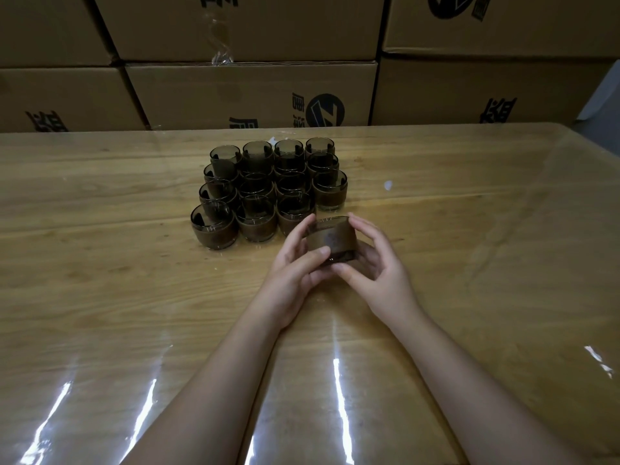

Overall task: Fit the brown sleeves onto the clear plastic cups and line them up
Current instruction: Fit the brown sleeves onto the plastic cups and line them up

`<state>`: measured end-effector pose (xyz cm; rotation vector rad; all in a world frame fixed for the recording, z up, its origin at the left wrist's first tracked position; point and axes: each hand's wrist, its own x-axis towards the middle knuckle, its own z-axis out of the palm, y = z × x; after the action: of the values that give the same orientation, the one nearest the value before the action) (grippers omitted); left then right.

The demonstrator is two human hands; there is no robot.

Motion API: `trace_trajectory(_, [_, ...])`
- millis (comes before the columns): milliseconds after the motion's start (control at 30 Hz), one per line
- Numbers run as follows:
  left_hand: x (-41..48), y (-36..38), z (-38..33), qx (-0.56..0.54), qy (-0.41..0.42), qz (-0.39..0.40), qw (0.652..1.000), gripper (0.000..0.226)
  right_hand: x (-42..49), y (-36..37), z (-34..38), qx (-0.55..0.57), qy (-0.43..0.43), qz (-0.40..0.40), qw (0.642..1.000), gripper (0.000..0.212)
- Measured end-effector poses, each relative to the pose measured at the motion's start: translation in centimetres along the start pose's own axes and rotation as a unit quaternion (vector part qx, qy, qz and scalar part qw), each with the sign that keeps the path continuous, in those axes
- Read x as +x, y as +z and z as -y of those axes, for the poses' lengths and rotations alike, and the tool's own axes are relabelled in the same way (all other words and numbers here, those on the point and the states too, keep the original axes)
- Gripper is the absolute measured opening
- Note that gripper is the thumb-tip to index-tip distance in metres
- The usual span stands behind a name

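Both hands, left and right, grip one sleeved cup.

A wooden table lies under a glossy clear sheet. Behind it stand stacked cardboard boxes, seemingly printed with black logos.

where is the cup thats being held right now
In the head view, the held cup sits just right of centre, gripped between the left hand and right hand, just in front of the sleeved cups.
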<state>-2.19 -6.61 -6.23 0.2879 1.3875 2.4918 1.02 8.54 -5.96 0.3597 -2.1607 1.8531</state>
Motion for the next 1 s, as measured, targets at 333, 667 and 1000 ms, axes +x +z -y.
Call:
trace_trajectory(333, [-0.4, 0.1, -0.4, 0.022, 0.004, 0.030, 0.999, 0.053, 0.2, -0.1, -0.6, 0.046, 0.010, 0.009, 0.999, 0.046])
trace_trajectory(667, [-0.5, 0.8, -0.2, 0.075, 0.035, 0.002, 0.997, 0.048, 0.4, -0.4, -0.8, 0.025, 0.013, 0.018, 0.999, 0.038])
trace_trajectory(1000, [-0.6, 0.9, -0.2, 0.087, 0.054, -0.025, 0.994, 0.048, 0.5, -0.2, -0.6, 0.029, 0.036, 0.018, 0.999, 0.038])
